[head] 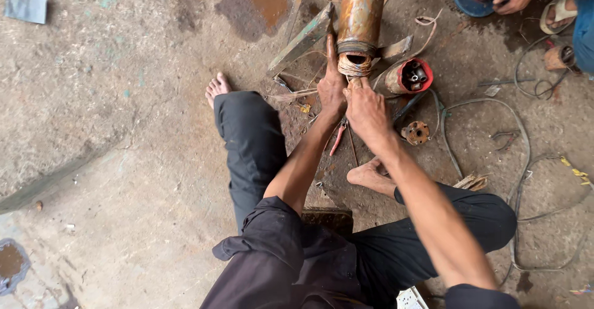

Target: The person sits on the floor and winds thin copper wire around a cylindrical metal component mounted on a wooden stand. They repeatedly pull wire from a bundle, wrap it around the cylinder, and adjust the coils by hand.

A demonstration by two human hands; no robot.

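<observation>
While two hands touch one motor cylinder

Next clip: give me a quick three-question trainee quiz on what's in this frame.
1. True or false: both hands are at the end of the rusty cylinder.
2. What lies on the ground just below the left hand? A) red-handled pliers B) hammer C) saw
3. What colour is the small open container beside the right hand?

Key: 1 true; 2 A; 3 red.
</observation>
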